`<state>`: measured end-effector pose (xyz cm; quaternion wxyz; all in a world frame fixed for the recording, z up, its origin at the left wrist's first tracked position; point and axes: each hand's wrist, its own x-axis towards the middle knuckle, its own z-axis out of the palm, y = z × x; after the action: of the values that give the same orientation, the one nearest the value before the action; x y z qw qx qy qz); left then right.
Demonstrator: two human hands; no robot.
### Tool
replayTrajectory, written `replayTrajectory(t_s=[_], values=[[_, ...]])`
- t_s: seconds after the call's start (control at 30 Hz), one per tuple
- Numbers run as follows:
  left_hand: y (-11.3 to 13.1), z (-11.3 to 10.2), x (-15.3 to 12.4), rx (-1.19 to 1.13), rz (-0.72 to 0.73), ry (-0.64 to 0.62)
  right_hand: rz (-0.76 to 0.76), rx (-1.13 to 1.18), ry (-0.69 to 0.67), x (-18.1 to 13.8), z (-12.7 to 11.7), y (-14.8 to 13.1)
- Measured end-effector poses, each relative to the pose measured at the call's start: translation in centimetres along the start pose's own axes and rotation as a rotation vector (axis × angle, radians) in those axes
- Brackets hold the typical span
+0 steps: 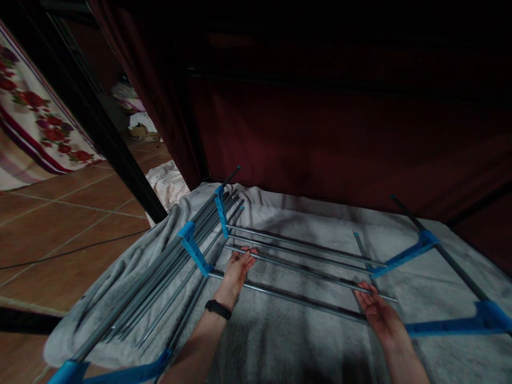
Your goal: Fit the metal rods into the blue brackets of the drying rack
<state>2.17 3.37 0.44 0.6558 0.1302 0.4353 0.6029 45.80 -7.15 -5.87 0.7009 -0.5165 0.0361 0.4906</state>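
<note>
My left hand grips a thin grey metal tube near its left end, wearing a black wristband. Near the other end, my right hand has its fingers around the same tube. Both ends of this tube stick out past my hands and appear free. Parallel tubes lie on either side: a nearer crossbar and two farther ones. Blue plastic brackets, such as the left one and the right one, join crossbars to the long side poles of a rack frame.
Several loose grey tubes lie in a bundle inside the left side of the frame. Everything rests on a grey blanket. Dark red curtains hang behind. At left stand a black post and a floral cloth above a tiled floor.
</note>
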Motion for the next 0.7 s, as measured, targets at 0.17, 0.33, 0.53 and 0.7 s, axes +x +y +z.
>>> replayTrajectory(t_s=[0.17,0.33,0.53,0.7], values=[[0.0,-0.1,0.3,-0.012,-0.009,0.014,-0.038,-0.003,-0.073,-0.3,-0.1,0.3],[0.0,-0.1,0.3,0.009,0.007,0.002,-0.068,-0.022,-0.074,-0.6,0.4,0.4],[0.0,-0.1,0.4,0.007,0.011,-0.006,-0.082,-0.032,-0.062,-0.6,0.7,0.5],[0.0,-0.2,0.3,0.008,0.014,-0.013,-0.119,-0.036,-0.073,-1.2,1.1,0.6]])
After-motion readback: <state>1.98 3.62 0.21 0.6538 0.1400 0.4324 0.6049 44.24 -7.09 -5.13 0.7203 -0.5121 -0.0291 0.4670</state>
